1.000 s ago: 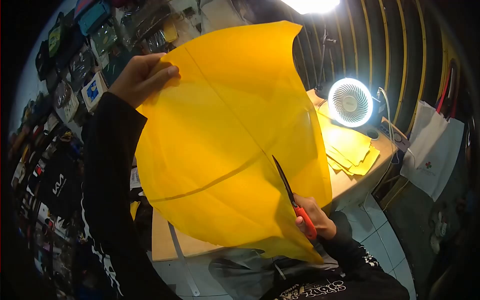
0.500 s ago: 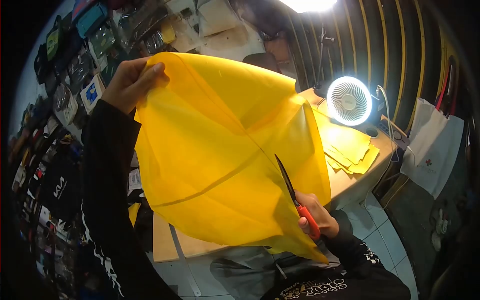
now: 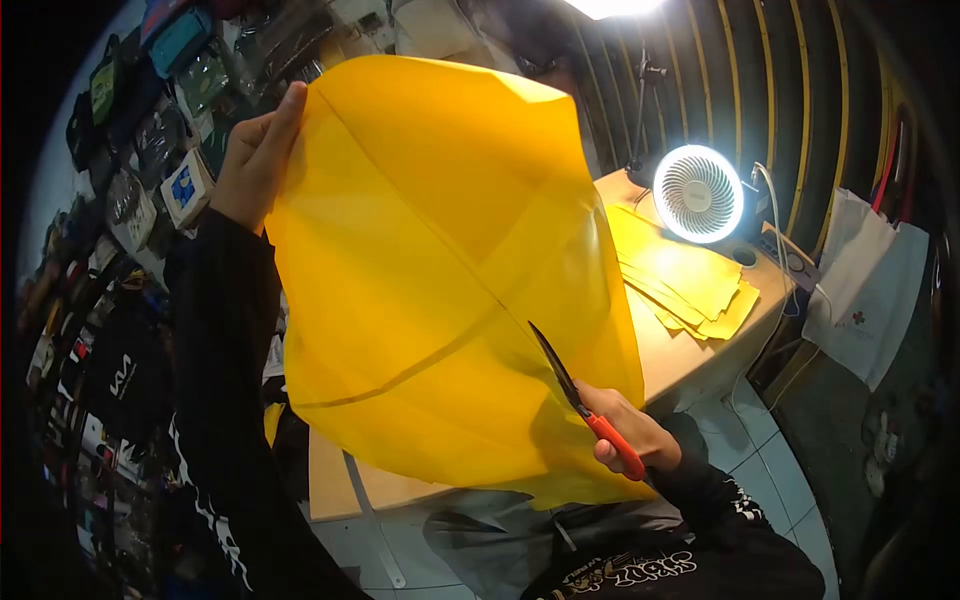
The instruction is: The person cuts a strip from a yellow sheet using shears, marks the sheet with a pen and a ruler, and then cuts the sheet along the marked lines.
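A large sheet of yellow fabric [image 3: 430, 230] hangs spread in front of me, with a long dark line running diagonally down it and a darker band across its lower left. My left hand [image 3: 262, 155] pinches the sheet at its upper left edge, thumb on the near side. Lower right, my right hand [image 3: 632, 430] is wrapped round the red handles of a pair of scissors [image 3: 575, 392]. The dark blades look closed and point up and left, overlapping the fabric close to the lower end of the diagonal line.
Behind the sheet stands a wooden table [image 3: 690, 365] bearing a stack of cut yellow pieces [image 3: 690, 275] and a lit round fan [image 3: 698, 194]. A metal ruler [image 3: 372, 520] juts past the table's front edge. A white bag [image 3: 868, 290] hangs at right; bagged goods crowd the left.
The fabric's upper part has risen and its folded top has opened out flatter. My left hand has moved slightly up and left. The scissors have shifted a little left.
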A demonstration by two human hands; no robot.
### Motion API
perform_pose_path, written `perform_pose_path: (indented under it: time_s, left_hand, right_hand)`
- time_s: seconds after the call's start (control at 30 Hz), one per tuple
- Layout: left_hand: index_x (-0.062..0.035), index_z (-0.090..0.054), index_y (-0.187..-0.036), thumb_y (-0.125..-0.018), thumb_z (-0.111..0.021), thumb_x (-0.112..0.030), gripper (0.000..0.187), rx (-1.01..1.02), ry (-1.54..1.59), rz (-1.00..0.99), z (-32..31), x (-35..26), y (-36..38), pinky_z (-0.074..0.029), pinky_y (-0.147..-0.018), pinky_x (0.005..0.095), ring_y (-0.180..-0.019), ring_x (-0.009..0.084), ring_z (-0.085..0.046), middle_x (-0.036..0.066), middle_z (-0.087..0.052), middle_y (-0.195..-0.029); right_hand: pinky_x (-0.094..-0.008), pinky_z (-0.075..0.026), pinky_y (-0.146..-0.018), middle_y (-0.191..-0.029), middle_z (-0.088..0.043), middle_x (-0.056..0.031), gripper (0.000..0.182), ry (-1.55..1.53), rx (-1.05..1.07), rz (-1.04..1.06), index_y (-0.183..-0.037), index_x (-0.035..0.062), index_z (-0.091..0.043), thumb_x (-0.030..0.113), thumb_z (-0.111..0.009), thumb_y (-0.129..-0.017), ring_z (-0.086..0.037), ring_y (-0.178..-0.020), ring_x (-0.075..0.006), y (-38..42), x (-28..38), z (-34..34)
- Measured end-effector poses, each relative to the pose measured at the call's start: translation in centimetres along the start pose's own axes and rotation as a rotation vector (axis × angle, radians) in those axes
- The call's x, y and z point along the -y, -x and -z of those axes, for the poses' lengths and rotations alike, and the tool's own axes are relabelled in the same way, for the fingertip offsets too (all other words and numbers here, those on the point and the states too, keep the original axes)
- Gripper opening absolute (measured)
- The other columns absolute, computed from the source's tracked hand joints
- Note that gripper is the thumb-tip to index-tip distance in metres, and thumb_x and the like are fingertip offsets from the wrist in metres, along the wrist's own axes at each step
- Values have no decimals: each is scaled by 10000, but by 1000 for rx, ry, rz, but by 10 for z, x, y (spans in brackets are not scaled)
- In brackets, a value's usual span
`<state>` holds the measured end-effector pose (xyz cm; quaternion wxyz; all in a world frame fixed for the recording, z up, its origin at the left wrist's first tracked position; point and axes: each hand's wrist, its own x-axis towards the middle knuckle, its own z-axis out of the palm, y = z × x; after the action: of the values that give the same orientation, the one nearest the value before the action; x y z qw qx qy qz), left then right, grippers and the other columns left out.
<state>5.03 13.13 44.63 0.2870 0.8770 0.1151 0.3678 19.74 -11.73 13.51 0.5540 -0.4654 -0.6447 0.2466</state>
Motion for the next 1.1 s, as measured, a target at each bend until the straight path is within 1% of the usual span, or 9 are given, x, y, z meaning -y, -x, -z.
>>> perform_pose_path:
  time_s: [0.13,0.43,0.53,0.63,0.73,0.83,0.87,0.97,1.1]
  left_hand:
    - [-49,-662,-799,-961,-508,-424,437,-2,116,7,-4,-13,7,-381,-534,165,-573,-2,-514,-56,-596,-688]
    - [-56,-656,-785,-961,-503,-428,439,50,116,18,5,-10,7,-388,-542,158,-568,-4,-522,-58,-602,-684]
    - [-42,-673,-846,-964,-487,-425,442,84,107,45,18,0,2,-477,-565,175,-611,60,-621,1,-660,-743]
    - [-30,-651,-964,-968,-464,-442,452,133,123,23,24,3,1,-509,-626,194,-712,86,-651,36,-677,-854]
    - [-24,-603,-1077,-965,-440,-478,495,82,281,34,14,-8,13,-529,-681,238,-820,127,-660,71,-667,-969]
    - [-29,-578,-1119,-953,-429,-519,538,84,323,52,21,-11,17,-538,-725,283,-872,156,-655,79,-653,-1017]
    - [-37,-588,-1103,-942,-438,-535,544,210,154,-71,29,-9,11,-539,-718,291,-849,155,-655,62,-657,-987]
    - [-46,-592,-1094,-939,-438,-542,542,258,499,137,29,1,7,-540,-712,288,-833,148,-653,53,-658,-986]
    - [-45,-603,-1081,-958,-392,-532,544,336,543,74,21,-3,14,-514,-714,253,-825,112,-631,30,-643,-926]
  right_hand:
    - [-378,-369,-569,-695,-390,-152,847,2,3,31,-890,-34,-374,804,-390,-775,-394,-597,-302,-2,-4,-4]
    - [-376,-362,-591,-709,-369,-148,855,-65,8,111,-887,-31,-357,816,-353,-776,-386,-619,-284,-13,-11,-6]
    - [-371,-352,-585,-703,-349,-139,853,-81,5,102,-880,-28,-355,818,-348,-777,-366,-616,-266,-14,-11,-4]
    - [-364,-341,-577,-701,-337,-127,854,-113,26,91,-876,-28,-357,821,-349,-776,-348,-614,-251,-14,-12,-3]
    - [-357,-334,-571,-701,-341,-115,852,-178,76,93,-891,-27,-364,817,-366,-775,-347,-613,-240,-14,-5,-2]
    - [-348,-335,-575,-709,-355,-102,843,-244,130,85,-937,-32,-381,796,-397,-781,-354,-620,-222,-13,5,-2]
    - [-341,-339,-580,-718,-365,-101,843,-264,137,80,-967,-39,-386,784,-408,-786,-361,-629,-215,-13,7,-2]
    - [-317,-355,-603,-757,-402,-103,854,-337,158,49,-1076,-67,-395,741,-436,-804,-387,-666,-199,-12,11,-5]
    - [-301,-383,-644,-812,-441,-114,868,-418,183,22,-1190,-108,-374,680,-460,-835,-420,-721,-202,-12,6,-7]
